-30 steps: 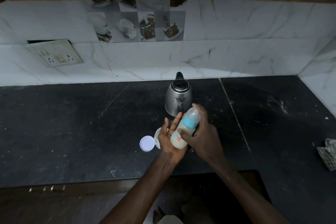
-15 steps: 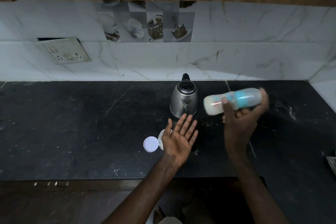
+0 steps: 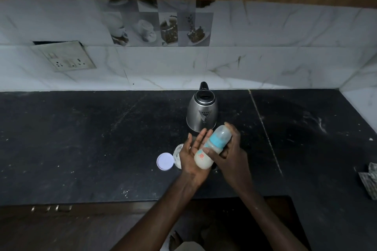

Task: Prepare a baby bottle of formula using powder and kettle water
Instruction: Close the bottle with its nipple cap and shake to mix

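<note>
Back from its swing out to the right, the baby bottle [image 3: 212, 146] now lies tilted against the flat, spread palm of the left hand [image 3: 192, 159], over the bench [image 3: 81, 138]. Clamped round it is the right hand [image 3: 228, 155] (milky liquid fills the lower end). Just behind stands the kettle [image 3: 202, 112].
</note>
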